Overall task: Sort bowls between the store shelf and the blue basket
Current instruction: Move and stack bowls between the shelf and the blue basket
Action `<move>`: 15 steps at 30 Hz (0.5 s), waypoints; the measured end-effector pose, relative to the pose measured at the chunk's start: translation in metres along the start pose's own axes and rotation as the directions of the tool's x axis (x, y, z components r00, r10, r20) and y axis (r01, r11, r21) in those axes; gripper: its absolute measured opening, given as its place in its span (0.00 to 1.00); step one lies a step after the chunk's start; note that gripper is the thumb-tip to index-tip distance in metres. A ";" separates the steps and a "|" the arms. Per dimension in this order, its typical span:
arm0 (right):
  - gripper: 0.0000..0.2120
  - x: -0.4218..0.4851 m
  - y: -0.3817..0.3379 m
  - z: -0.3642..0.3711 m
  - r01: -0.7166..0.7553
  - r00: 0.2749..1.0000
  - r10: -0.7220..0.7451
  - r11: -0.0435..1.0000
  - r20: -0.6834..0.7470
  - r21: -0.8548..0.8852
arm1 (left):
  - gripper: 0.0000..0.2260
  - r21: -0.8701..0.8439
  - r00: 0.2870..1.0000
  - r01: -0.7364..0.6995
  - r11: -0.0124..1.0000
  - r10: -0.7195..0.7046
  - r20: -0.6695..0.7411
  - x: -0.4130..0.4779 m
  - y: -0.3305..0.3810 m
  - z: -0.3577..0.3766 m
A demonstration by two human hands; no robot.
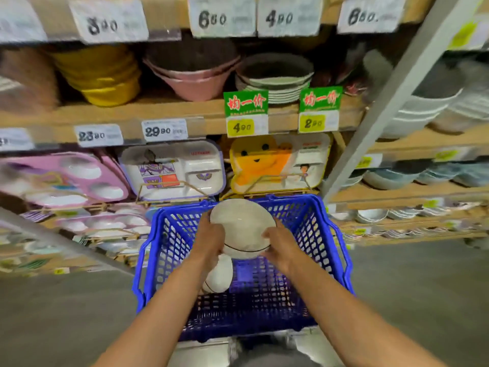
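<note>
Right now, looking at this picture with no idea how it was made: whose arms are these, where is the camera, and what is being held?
There is no machine here: these are a person's two bare arms. The single picture comes from a wide-angle camera worn on the person's head, looking forward and down at the hands. The left hand and the right hand grip a white bowl from either side, above a blue basket. A second white bowl lies inside the basket. Behind stands a store shelf with price tags along its edges. It holds yellow bowls and pink bowls, with children's divided trays on the level below.
</note>
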State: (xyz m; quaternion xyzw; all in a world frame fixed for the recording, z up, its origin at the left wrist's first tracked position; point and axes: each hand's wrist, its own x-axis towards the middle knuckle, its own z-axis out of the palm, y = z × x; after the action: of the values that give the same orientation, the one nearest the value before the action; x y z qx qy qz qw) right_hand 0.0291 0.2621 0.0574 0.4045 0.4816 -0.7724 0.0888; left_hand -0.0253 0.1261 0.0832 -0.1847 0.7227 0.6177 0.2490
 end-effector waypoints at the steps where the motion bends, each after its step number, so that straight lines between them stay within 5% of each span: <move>1: 0.28 -0.012 -0.008 0.001 0.044 0.999 -0.044 0.998 -0.003 0.041 | 0.25 -0.033 1.000 -0.018 0.999 0.019 0.015 -0.013 0.009 0.001; 7: 0.26 -0.084 -0.058 -0.005 0.384 0.921 -0.388 0.909 -0.003 0.163 | 0.26 -0.121 0.985 -0.129 0.984 0.142 0.101 -0.079 0.061 0.011; 15: 0.27 -0.160 -0.123 -0.074 0.520 0.854 -0.509 0.827 -0.110 0.214 | 0.24 -0.162 0.922 -0.259 0.952 0.293 0.252 -0.142 0.099 0.070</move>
State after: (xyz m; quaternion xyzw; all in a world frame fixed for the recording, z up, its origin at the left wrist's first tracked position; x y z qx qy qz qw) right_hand 0.1094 0.3461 0.2383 0.2858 0.4795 -0.8093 -0.1827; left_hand 0.0423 0.2061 0.2381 -0.0093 0.6600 0.7103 0.2445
